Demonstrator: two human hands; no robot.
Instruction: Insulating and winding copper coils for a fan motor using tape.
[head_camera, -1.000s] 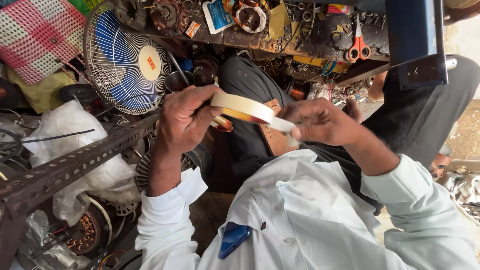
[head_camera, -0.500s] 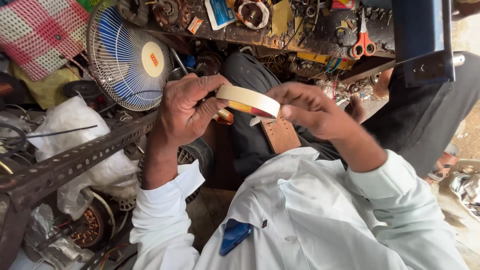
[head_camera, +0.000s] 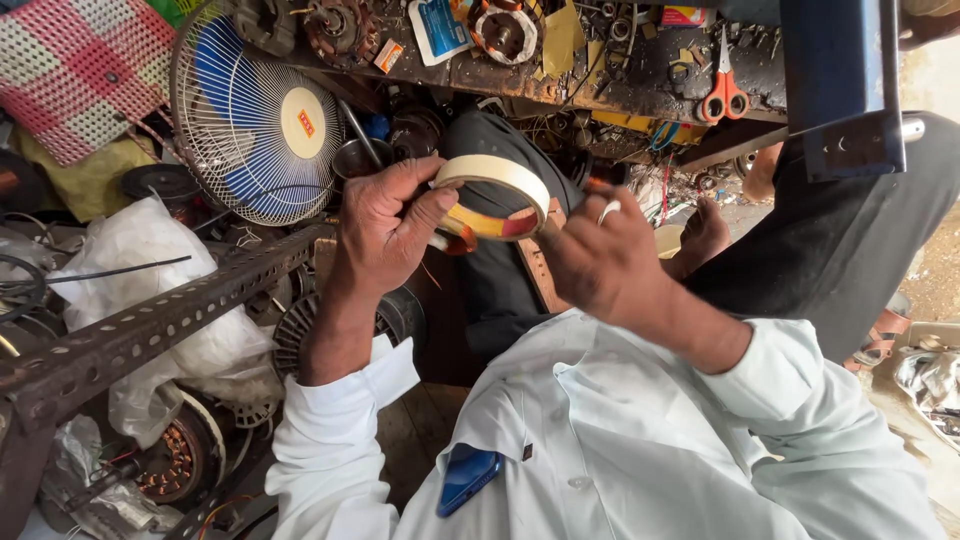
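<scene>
A roll of cream-coloured tape (head_camera: 497, 194) with a red and yellow inner core is held up in front of my chest. My left hand (head_camera: 388, 228) grips its left side, thumb on the outer band. My right hand (head_camera: 600, 262), with a ring on one finger, closes on the roll's right edge. Both arms wear white sleeves, and a blue phone (head_camera: 467, 477) sticks out of my shirt pocket. My dark trousers (head_camera: 830, 240) show beyond the hands.
A blue table fan (head_camera: 256, 120) in a wire guard stands at the left. A perforated metal angle bar (head_camera: 150, 325) crosses the lower left, over white plastic bags (head_camera: 150, 250). A cluttered workbench (head_camera: 600, 60) holds red scissors (head_camera: 724, 92) and motor parts. A checked bag (head_camera: 80, 70) sits top left.
The tape roll has tilted from nearly flat to face-on, showing its core. Both hands have drawn closer together and slightly toward me.
</scene>
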